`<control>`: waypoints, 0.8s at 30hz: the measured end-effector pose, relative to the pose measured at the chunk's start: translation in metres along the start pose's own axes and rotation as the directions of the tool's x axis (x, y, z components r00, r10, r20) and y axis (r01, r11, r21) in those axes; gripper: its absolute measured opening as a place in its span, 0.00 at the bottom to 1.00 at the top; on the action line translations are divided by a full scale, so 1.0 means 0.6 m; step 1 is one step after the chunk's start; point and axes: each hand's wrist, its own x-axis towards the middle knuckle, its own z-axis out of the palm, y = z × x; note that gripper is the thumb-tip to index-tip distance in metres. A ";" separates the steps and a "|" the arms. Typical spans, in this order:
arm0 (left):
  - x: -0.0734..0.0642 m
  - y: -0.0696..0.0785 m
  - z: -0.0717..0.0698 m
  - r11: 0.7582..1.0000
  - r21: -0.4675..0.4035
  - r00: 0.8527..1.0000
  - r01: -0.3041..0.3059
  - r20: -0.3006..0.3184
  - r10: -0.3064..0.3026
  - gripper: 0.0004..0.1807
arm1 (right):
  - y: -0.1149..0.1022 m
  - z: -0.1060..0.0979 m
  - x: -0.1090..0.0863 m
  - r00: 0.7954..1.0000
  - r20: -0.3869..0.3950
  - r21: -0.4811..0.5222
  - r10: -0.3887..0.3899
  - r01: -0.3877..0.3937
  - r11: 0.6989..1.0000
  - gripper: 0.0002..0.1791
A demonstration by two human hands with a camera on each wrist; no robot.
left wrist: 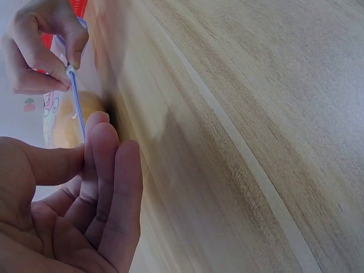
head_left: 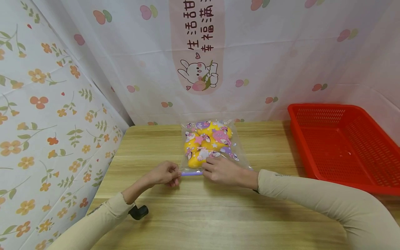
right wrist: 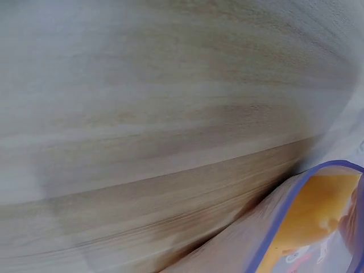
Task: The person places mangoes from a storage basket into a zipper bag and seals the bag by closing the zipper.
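A clear zip bag [head_left: 220,135] with pink and purple cartoon prints lies on the table, holding several smooth, rounded yellow things [head_left: 194,160]. Its purple zip strip [head_left: 192,173] runs along the near edge. My left hand [head_left: 164,173] pinches the left end of that strip between thumb and index finger, the other fingers loosely bent. Partway along the strip, my right hand [head_left: 221,170] pinches it at a small whitish piece [left wrist: 70,69]. In the right wrist view the purple edges of the bag mouth [right wrist: 284,209] stand apart, with yellow showing inside; the right fingers are mostly hidden there.
A red plastic basket [head_left: 301,146] with slotted walls stands at the right side of the wooden table [head_left: 175,222]. Behind the table hangs a printed white curtain [head_left: 265,69], and a floral cloth [head_left: 62,139] hangs on the left. A black device [head_left: 139,212] sits at the left wrist.
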 end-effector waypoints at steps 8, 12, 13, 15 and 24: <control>-0.001 0.001 -0.001 1.000 0.001 1.000 -0.007 0.006 0.007 0.12 | 0.004 -0.004 -0.007 1.000 0.011 -0.007 -0.003 0.003 1.000 0.03; -0.001 0.000 -0.001 1.000 -0.003 1.000 -0.010 0.013 0.010 0.12 | 0.003 0.000 -0.010 1.000 0.008 -0.006 -0.006 0.006 1.000 0.04; -0.001 0.000 -0.001 1.000 -0.003 1.000 -0.012 0.015 0.012 0.12 | 0.003 0.001 -0.010 1.000 0.008 -0.004 -0.007 0.007 1.000 0.04; -0.002 -0.001 -0.001 1.000 -0.003 1.000 -0.011 0.019 0.011 0.12 | 0.003 0.003 -0.011 1.000 0.009 0.000 -0.009 0.009 1.000 0.04; -0.002 -0.004 -0.004 1.000 -0.024 0.999 -0.010 0.037 0.010 0.12 | 0.003 0.004 -0.012 1.000 -0.001 0.030 -0.001 0.001 1.000 0.03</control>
